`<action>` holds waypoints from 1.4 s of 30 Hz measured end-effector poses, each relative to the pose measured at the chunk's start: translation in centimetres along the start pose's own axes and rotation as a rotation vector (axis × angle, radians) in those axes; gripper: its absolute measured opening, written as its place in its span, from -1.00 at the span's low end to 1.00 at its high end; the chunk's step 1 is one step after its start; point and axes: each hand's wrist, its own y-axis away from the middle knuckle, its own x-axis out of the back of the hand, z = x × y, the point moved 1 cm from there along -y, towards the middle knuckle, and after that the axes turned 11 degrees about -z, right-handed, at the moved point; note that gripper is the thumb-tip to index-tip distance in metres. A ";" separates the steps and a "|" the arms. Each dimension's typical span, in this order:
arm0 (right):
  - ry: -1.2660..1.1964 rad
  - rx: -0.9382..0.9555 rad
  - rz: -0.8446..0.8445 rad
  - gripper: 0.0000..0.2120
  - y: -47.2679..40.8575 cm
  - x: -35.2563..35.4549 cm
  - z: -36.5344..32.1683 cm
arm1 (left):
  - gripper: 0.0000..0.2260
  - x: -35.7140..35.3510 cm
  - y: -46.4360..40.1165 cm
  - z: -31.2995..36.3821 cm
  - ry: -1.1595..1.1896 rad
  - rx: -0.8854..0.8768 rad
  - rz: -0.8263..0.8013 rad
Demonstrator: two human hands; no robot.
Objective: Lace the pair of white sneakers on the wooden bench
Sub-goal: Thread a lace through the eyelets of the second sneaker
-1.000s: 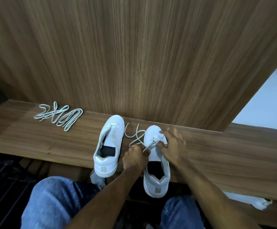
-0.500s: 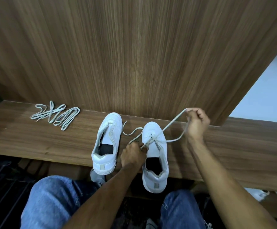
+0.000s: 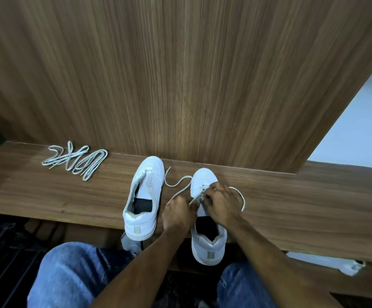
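Two white sneakers stand side by side on the wooden bench [image 3: 291,203], toes to the wall. The left sneaker [image 3: 144,196] has no lace and its tongue is folded open. Over the eyelets of the right sneaker [image 3: 205,238], both hands work a white lace [image 3: 176,185]. My left hand [image 3: 178,211] pinches the lace at the shoe's left eyelet row. Fingers curled on the lace, my right hand [image 3: 221,202] covers the tongue. One loose end curls left between the shoes; another loops out to the right. The eyelets under my hands are hidden.
A second white lace [image 3: 76,160] lies bunched on the bench at the far left. A wood panel wall [image 3: 180,85] rises right behind the shoes. My knees in blue jeans [image 3: 74,276] sit below the bench edge. More white shoes [image 3: 344,264] lie under the bench, right.
My right hand, which had pulled the lace up and out to the right, has come back down onto the right sneaker's eyelets. The lace end now lies slack beside the shoe.
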 end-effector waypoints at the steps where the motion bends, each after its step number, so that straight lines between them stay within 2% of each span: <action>1: -0.073 -0.004 0.020 -0.78 -0.2 0.3 0.2 | -0.63 0.0 0.0 0.0 -0.004 0.000 0.001; 3: -0.333 -0.052 0.109 -0.85 -0.5 1.1 0.7 | -0.65 0.0 -0.1 -0.1 -0.004 -0.004 0.000; 5: -0.623 -0.135 0.289 -0.85 -0.7 2.7 1.4 | -0.67 -0.1 -0.2 -0.2 0.003 -0.008 0.001; 7: -0.698 -0.225 0.414 -0.84 -0.8 4.3 2.5 | -0.67 0.0 -0.3 -0.2 0.005 -0.014 0.007; 9: -0.580 -0.283 0.326 -0.93 -0.8 5.0 3.5 | -0.66 -0.1 -0.2 -0.1 0.001 -0.014 0.009; 12: -0.409 -0.328 0.032 -0.71 0.0 3.8 3.5 | -0.65 -0.1 -0.1 0.0 -0.006 -0.007 0.014; 14: -0.369 -0.267 -0.070 -0.61 0.8 2.4 2.5 | -0.65 0.0 0.0 0.1 -0.008 -0.012 0.027; 16: -0.268 -0.214 -0.110 -0.65 1.5 1.1 1.4 | -0.66 0.0 0.2 0.2 0.007 -0.008 0.039; 18: -0.165 -0.222 -0.057 -0.77 1.9 0.6 0.8 | -0.68 0.2 0.5 0.3 0.049 -0.005 0.055; 20: -0.255 -0.264 0.011 -0.85 1.9 0.3 1.2 | -0.74 0.5 0.7 0.2 0.125 -0.016 0.077; 21: -0.375 -0.287 0.027 -0.86 1.8 0.1 1.7 | -0.77 0.5 0.7 0.0 0.191 -0.023 0.081; 25: -1.018 -0.387 0.045 -0.74 2.4 -0.7 3.3 | -0.77 0.1 0.5 -1.6 0.663 0.018 0.039; 27: -1.121 -0.416 0.063 -0.72 2.4 -1.4 3.5 | -0.78 -0.2 0.7 -2.0 0.778 0.043 0.029; 29: -1.077 -0.411 0.065 -0.86 2.3 -1.7 3.5 | -0.77 -0.3 0.6 -2.3 0.805 0.042 0.004; 31: -0.975 -0.391 0.058 -0.89 2.4 -1.6 3.3 | -0.80 0.1 0.7 -2.3 0.722 -0.014 -0.006; 33: -0.911 -0.376 0.067 -0.90 2.5 -1.4 3.0 | -0.94 0.8 1.0 -1.8 0.549 -0.070 -0.003; 35: -0.851 -0.367 0.063 -0.84 2.7 -1.3 2.7 | -0.75 1.2 1.3 -1.0 0.370 -0.089 0.014; 37: -0.776 -0.346 0.047 -0.80 2.9 -1.5 2.5 | -0.63 1.5 1.3 0.2 0.181 -0.183 0.111; 40: -0.686 -0.325 0.035 -0.79 3.1 -1.6 2.4 | -0.57 0.9 0.3 2.0 -0.113 -0.402 0.163; 42: -0.651 -0.340 0.027 -0.76 3.1 -1.6 2.3 | -0.59 0.5 -0.6 2.8 -0.296 -0.435 0.128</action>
